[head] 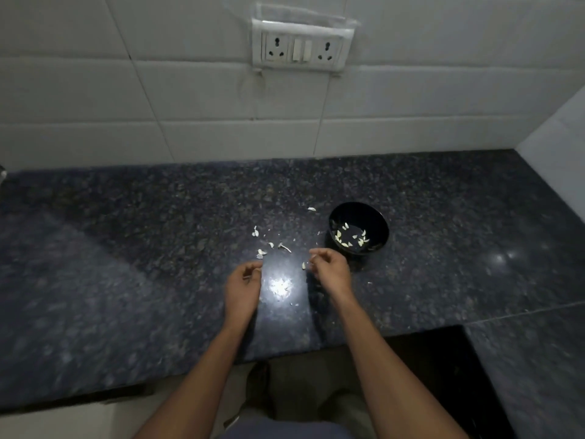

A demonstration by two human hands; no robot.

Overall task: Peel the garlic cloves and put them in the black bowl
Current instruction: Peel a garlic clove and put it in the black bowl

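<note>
The black bowl (pixel 358 228) stood on the dark granite counter (pixel 126 248) and serves here as the landmark. Well to its left, the left hand (pixel 243 288) hovered low over the counter with its fingers curled inward toward the thumb; something pale seemed to show at the fingertips, but the picture was too dim and small to tell whether it pinched a clove, a scrap of skin, or nothing.

Between that hand and the bowl, and a little farther back, lay a loose scatter of garlic bits (pixel 262 252): pale flakes, a stem-like piece (pixel 285 247), and one lone piece (pixel 311 209) just left of the bowl's far rim. Which of these were whole cloves and which were only peel could not be told.

Just in front of the bowl and slightly left of it, the right hand (pixel 332 270) was held with fingers bent, apparently pinching a small pale piece (pixel 304 265) at its fingertips; the grip looked closed on it, though the piece was too small to name with confidence.

Inside the bowl lay a good number of pale peeled cloves (pixel 349 239), spread thinly across its bottom and not near filling it.

By that showing the task seemed well along: many cloves were already in the bowl, and what remained appeared to be the piece or two at the hands and whatever unpeeled cloves hid among the scatter left of the bowl.
</note>
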